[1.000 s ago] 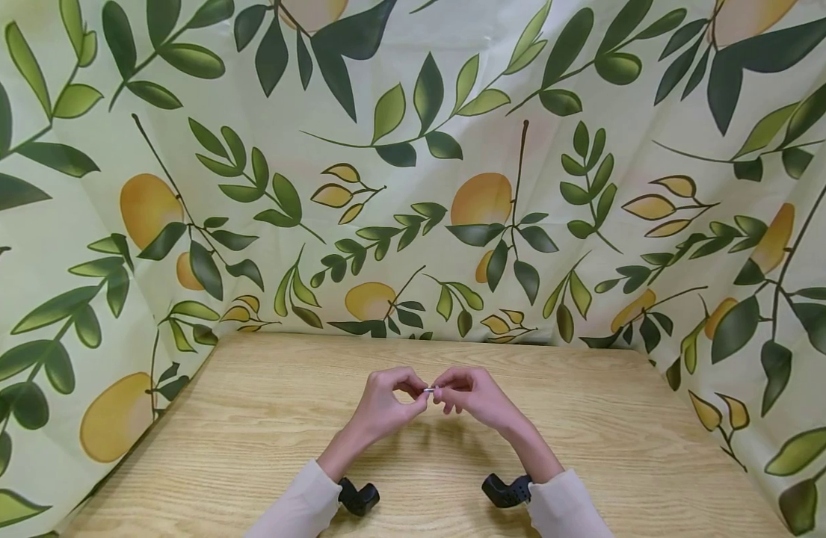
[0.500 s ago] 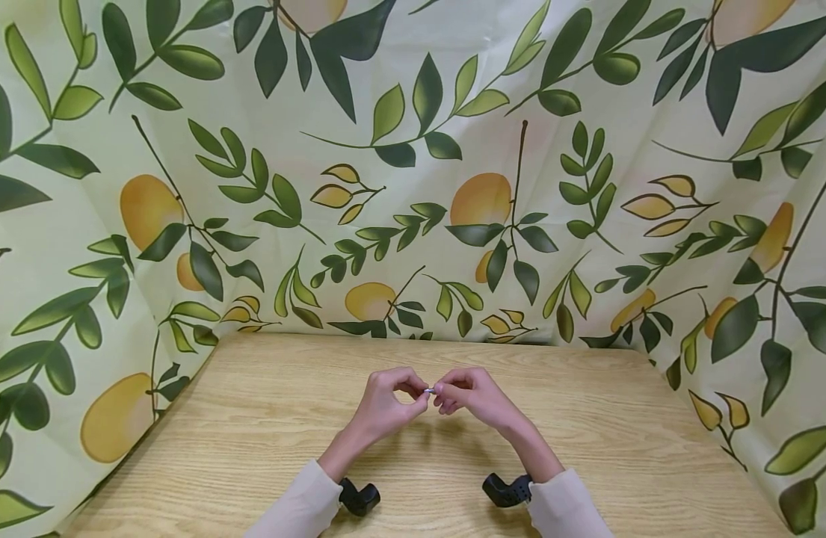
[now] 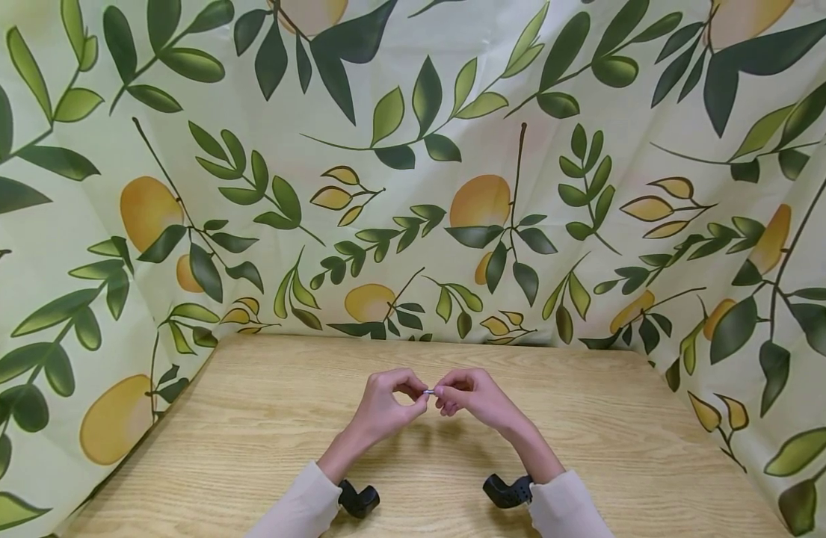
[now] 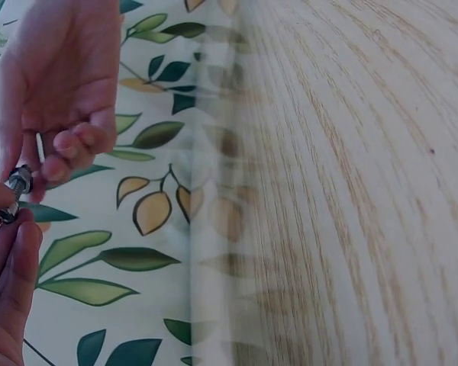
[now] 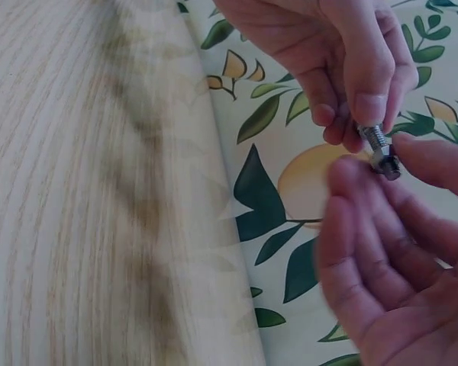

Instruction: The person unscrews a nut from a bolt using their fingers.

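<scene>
Above the table my left hand [image 3: 386,403] pinches a small silver bolt [image 3: 429,391] between thumb and fingertips. The right hand [image 3: 476,400] meets it from the other side, thumb and forefinger at the bolt's other end. Up close in the right wrist view, the bolt [image 5: 373,136] shows its thread, and a hex nut [image 5: 383,162] sits near its end between the right fingertips, one of which is blurred. The left wrist view catches the bolt [image 4: 17,183] at its left edge, partly covered by fingers.
Both hands hover over a light wood-grain table [image 3: 285,433]. A cloth [image 3: 413,179] printed with leaves and orange fruit hangs behind and at the sides. Black wrist-worn devices [image 3: 359,499] stick out below each wrist.
The right fingers have shifted slightly and curled in more around the end of the bolt. My left hand stays in place with its pinch unchanged.
</scene>
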{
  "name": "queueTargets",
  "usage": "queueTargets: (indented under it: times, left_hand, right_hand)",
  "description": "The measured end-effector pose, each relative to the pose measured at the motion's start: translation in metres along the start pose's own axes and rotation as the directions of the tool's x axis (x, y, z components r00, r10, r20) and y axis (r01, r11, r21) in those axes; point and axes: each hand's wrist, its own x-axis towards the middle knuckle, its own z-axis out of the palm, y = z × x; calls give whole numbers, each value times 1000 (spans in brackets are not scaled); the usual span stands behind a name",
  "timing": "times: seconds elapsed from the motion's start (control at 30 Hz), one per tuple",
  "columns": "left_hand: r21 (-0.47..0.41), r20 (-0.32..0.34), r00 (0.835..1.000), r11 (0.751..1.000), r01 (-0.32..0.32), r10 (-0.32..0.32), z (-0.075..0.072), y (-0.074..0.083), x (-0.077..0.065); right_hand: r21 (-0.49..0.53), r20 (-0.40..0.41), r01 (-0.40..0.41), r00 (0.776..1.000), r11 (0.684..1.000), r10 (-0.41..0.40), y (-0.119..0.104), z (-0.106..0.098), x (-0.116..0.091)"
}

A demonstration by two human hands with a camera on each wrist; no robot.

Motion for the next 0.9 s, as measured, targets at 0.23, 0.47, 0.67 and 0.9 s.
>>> queueTargets:
  times: [0.23, 0.47, 0.67, 0.9]
  left_hand:
    - [-4, -1, 1000, 1000, -6, 6, 0, 0, 0]
    - [-1, -8, 1000, 1000, -9, 9, 0, 0, 0]
    - [-9, 3, 1000, 1000, -22, 22, 0, 0, 1]
    - [1, -8, 999, 999, -33, 33, 0, 0, 0]
  right_hand:
    - [-15, -6, 20, 1000, 1000, -20, 1, 1, 1]
    - [-35, 42, 14, 999, 999, -13, 3, 0, 1]
    - [-11, 47, 22, 999, 1000, -22, 1, 0, 1]
    - [-36, 56, -23, 998, 999, 25, 1, 0, 0]
